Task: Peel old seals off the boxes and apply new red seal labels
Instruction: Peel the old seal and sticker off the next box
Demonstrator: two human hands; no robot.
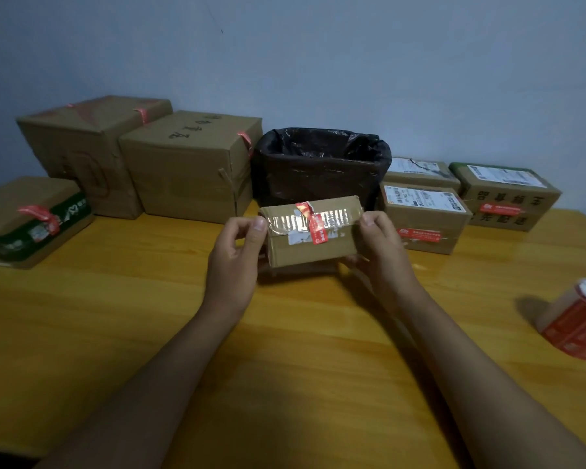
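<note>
Both hands hold a small box [310, 231] above the table [285, 333] — left hand [232, 265] and right hand [381, 252] curl fingers round its ends. A red seal [313, 223] crosses its taped top. Label roll [579, 321] lies right; bin [320, 164] and more boxes [190, 164] behind.

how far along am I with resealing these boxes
No box is visibly finished. Both hands hold a small box off the table; its wrinkled red seal is still on. The other boxes also carry red seals, old or new unclear. The label roll sits at right.
</note>
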